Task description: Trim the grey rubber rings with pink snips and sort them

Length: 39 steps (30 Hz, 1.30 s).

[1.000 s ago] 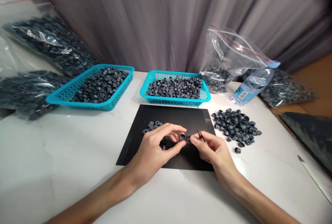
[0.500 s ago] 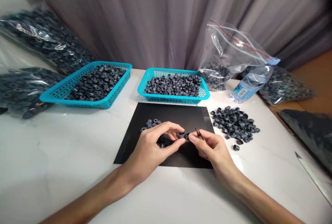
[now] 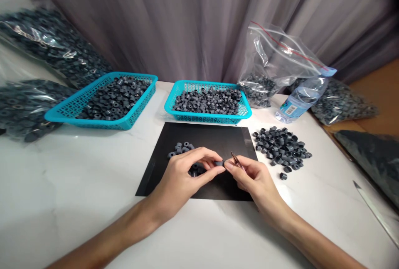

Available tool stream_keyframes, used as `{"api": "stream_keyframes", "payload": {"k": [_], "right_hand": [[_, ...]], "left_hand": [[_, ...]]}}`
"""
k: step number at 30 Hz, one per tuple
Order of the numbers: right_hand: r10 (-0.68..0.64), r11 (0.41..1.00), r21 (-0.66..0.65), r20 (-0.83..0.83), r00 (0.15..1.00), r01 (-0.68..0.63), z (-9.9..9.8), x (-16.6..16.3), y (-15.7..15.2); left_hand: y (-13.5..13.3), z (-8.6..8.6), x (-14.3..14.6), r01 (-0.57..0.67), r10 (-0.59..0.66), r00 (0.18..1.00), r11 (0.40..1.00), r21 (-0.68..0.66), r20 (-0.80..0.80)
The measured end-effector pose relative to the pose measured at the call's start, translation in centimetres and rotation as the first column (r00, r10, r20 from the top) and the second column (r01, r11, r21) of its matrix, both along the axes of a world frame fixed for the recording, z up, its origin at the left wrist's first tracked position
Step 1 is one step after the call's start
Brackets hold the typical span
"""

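Observation:
Over a black mat (image 3: pixel 215 136), my left hand (image 3: pixel 187 169) pinches a small dark grey cylindrical piece (image 3: pixel 219 163) between thumb and fingers. My right hand (image 3: pixel 254 173) meets that piece from the right with its thumb tip and fingertip. Slim dark tweezers (image 3: pixel 236 160) are tucked in the same right hand, tips pointing up and away. Whether the right fingertips also hold a second small part is hidden. Several grey ring-shaped pieces (image 3: pixel 181 148) lie on the mat, partly covered by my left hand.
Two turquoise baskets, one at the left (image 3: pixel 124 124) and one in the middle (image 3: pixel 212 117), hold many grey pieces. A loose pile (image 3: pixel 282 146) sits right of the mat. Behind it stand a zip bag (image 3: pixel 258 90) and a water bottle (image 3: pixel 301 99). More filled bags (image 3: pixel 56 49) are at the left.
The small dark part seen between my right fingertips earlier has come up against the grey piece in my left fingers. My hands have closed the gap; the view has shifted slightly.

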State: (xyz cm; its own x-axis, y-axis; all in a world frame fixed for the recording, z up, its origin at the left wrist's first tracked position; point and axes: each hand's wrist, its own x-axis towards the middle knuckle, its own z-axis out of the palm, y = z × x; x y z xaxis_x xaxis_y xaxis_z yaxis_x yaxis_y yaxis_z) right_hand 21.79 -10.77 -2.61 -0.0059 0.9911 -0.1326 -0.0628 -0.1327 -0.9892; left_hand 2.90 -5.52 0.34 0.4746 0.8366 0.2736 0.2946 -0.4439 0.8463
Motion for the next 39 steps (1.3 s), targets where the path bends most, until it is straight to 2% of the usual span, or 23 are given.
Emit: {"api": "stream_keyframes", "payload": {"k": [7, 9, 12, 15, 18, 22, 26, 31, 35, 39], "right_hand": [[-0.028, 0.999, -0.028, -0.06, 0.998, 0.026, -0.3, -0.1, 0.2], [-0.117, 0.992, 0.054, 0.002, 0.993, 0.117, -0.2, -0.3, 0.1], [-0.258, 0.936, 0.28, 0.139, 0.956, 0.212, 0.1, -0.3, -0.3], [-0.259, 0.889, 0.432, 0.211, 0.943, 0.148, 0.3, -0.2, -0.4], [-0.21, 0.873, 0.484, 0.254, 0.944, 0.064, 0.4, 0.0, -0.4], [-0.145, 0.872, 0.489, 0.302, 0.942, -0.022, 0.5, 0.1, -0.4], [-0.129, 0.884, 0.465, 0.346, 0.929, -0.05, 0.4, 0.1, -0.4], [-0.123, 0.916, 0.399, 0.356, 0.926, -0.032, 0.1, -0.1, -0.6], [-0.113, 0.938, 0.346, 0.322, 0.94, -0.005, 0.0, -0.3, -0.7], [-0.109, 0.945, 0.328, 0.283, 0.953, 0.011, -0.1, -0.4, -0.9]], "left_hand": [[-0.1, 0.1, 0.0, 0.016, -0.012, 0.999, 0.997, -0.077, 0.045], [0.0, 0.1, 0.0, 0.023, -0.017, 0.998, 0.995, -0.093, 0.057], [0.0, 0.2, 0.0, 0.037, -0.029, 0.998, 0.991, -0.128, 0.06], [-0.1, 0.2, 0.0, 0.06, -0.047, 0.995, 0.985, -0.162, 0.084], [-0.1, 0.2, -0.1, 0.06, -0.046, 0.995, 0.984, -0.166, 0.087], [-0.2, 0.2, -0.2, 0.062, -0.053, 0.997, 0.985, -0.159, 0.064], [-0.3, 0.1, -0.2, 0.074, -0.064, 0.996, 0.983, -0.169, 0.063], [-0.3, 0.0, 0.1, 0.078, -0.057, 0.993, 0.975, -0.209, 0.105], [-0.2, 0.2, 0.2, 0.139, -0.087, 0.98, 0.942, -0.306, 0.176], [0.1, 0.3, 0.1, 0.14, -0.09, 0.984, 0.923, -0.358, 0.151]]}}
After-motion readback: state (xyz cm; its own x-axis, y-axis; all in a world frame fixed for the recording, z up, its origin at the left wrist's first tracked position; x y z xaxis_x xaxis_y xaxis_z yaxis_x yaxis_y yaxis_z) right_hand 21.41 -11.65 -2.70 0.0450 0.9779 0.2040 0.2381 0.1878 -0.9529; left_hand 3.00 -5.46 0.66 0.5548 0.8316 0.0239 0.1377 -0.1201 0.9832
